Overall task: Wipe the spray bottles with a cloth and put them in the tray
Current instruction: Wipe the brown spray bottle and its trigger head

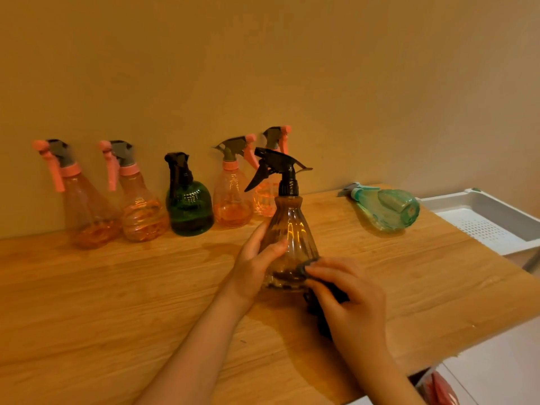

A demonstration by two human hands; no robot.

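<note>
A wooden tabletop [117, 287] stretches from a wall at the back to a near edge that runs diagonally at the lower right. Its front left part is bare wood. Beyond the right edge sits a white perforated tray [485, 220], cut off by the picture's border.

An amber ribbed spray bottle [289, 238] with a black trigger head stands upright near the middle of the tabletop. The left hand [257, 264] grips its left side, thumb across the front. The right hand [350, 299] pinches a dark cloth [318, 293] against the bottle's lower right side (most of the cloth is hidden under the fingers).

Along the back edge stand four pink-topped spray bottles [87, 206] and a green round bottle [190, 206]; the amber bottle partly blocks the rightmost pink one. A teal spray bottle [385, 209] lies on its side near the back right corner, just beside the tray.
</note>
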